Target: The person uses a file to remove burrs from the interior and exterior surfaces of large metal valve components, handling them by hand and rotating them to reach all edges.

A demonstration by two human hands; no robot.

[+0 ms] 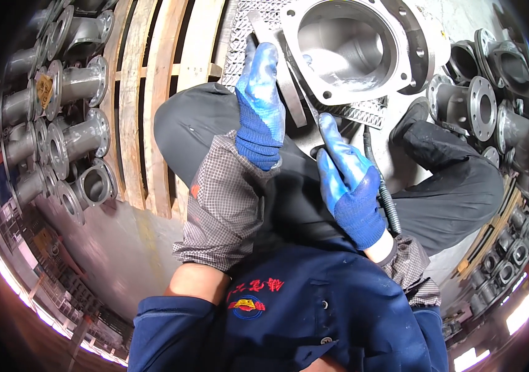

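A square-flanged grey metal casting (351, 46) with a wide round bore lies ahead of me, a bolt hole showing at each visible corner. My right hand (348, 170), in a blue coated glove, is closed on a long thin dark metal tool (300, 80), perhaps a file. That tool slants up along the flange's left edge; the hand hides its lower end. In a matching glove, my left hand (260, 87) has its fingers stretched upward beside a flat grey metal bar (290, 96). Whether the left hand presses on the bar I cannot tell.
Under the casting is a patterned metal plate (360, 115). A black corrugated hose (387, 208) runs beside my right wrist. To the left are a wooden pallet (153, 102) and stacked flanged pipe fittings (78, 84); more flanged fittings (481, 108) stand at the right.
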